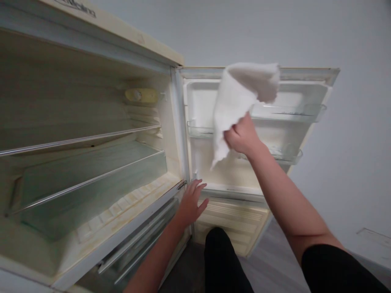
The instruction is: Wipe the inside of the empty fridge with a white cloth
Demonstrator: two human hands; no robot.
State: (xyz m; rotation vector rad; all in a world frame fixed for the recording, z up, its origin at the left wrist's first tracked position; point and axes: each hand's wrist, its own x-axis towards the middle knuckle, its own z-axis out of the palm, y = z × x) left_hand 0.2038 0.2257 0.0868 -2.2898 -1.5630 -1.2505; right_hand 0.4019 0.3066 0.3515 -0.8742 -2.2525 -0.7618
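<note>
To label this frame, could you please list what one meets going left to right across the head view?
Glass shelves → fridge lamp → left hand → white cloth, gripped by the right hand → door racks → wall.

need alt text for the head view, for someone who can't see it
A person's right hand holds a white cloth up against the inside of an open, empty cream fridge door. The left hand, fingers spread, rests near the door's hinge edge, beside the fridge's bare glass shelves.

The right hand [242, 136] grips a white cloth [236, 103] against the open fridge door [305, 87] (shelves bare). The left hand [191, 201] rests spread at the hinge edge.
</note>
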